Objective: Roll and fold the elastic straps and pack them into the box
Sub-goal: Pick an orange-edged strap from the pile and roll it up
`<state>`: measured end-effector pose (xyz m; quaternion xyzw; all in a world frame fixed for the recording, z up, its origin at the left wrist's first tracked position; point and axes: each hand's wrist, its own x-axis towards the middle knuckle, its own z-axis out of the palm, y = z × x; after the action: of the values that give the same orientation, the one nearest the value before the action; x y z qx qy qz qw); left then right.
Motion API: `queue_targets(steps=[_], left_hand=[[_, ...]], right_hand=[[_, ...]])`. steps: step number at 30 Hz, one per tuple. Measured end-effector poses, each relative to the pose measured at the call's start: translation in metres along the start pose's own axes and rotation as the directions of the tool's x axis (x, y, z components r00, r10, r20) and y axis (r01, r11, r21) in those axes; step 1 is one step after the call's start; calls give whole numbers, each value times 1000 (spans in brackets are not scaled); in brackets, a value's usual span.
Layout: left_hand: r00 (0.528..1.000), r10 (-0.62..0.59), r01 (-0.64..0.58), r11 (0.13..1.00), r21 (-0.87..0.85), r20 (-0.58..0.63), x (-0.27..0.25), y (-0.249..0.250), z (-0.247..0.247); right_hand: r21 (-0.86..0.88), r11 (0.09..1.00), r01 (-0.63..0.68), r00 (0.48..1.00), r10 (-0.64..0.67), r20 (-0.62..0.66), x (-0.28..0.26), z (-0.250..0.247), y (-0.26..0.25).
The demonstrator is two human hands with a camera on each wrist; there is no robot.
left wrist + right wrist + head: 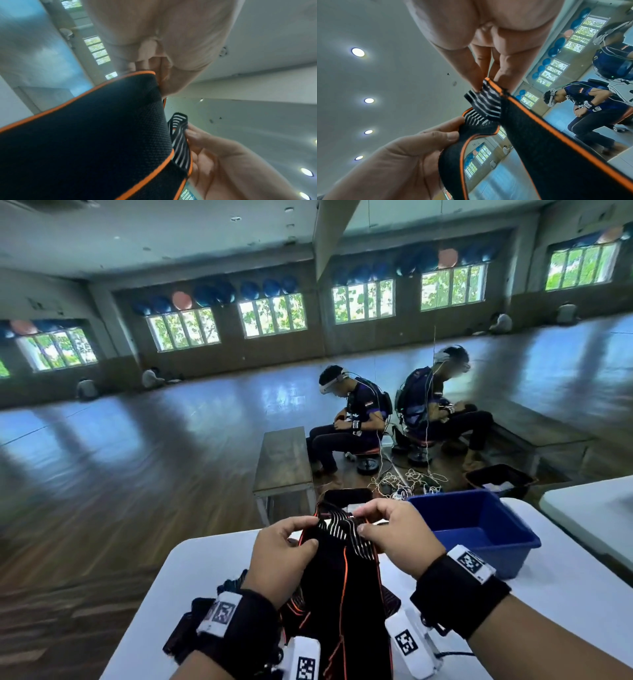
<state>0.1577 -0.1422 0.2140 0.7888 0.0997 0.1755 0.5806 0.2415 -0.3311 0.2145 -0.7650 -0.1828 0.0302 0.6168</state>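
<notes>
A black elastic strap (342, 577) with orange piping and a black-and-white striped end hangs lifted above the white table (191, 563). My left hand (284, 549) pinches its upper left edge; in the left wrist view the mesh panel of the strap (85, 135) fills the lower left. My right hand (394, 532) pinches the striped end (485, 104) at the top right. The blue box (479, 529) stands just right of my right hand, its inside looking empty. The strap's lower part drops between my wrists and out of the frame.
More dark straps (191, 618) lie on the table under my left wrist. A wooden bench (284, 463) stands beyond the table, and a person (349, 419) sits next to a mirror. A black bin (500, 479) sits on the floor, another white table (592, 515) at right.
</notes>
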Motion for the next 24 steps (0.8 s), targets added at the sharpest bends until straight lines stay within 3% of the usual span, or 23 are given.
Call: queue_targets(steps=[3,5,13,18,24], left_hand=[[983,161,-148,979,142,-85,-10,8,26],[971,205,-185,971,150,-126,-19,15,45],[953,202,-202,979,21,-227,-36,9,91],[953,231,-236,972,1,-194,-33,7,91],[983,131,-158,959,-233,-129,-19,-6,83]], right_hand=[[60,998,-24,999,27,-41,1,-14,6],[110,993,-44,997,50,-55,-1,-20,10],[246,964,-99,993,111,-37,-15,-38,19],[248,963,-106,993,117,-30,-17,-31,22],[294,951,-99,990,122,-63,-18,-22,15]])
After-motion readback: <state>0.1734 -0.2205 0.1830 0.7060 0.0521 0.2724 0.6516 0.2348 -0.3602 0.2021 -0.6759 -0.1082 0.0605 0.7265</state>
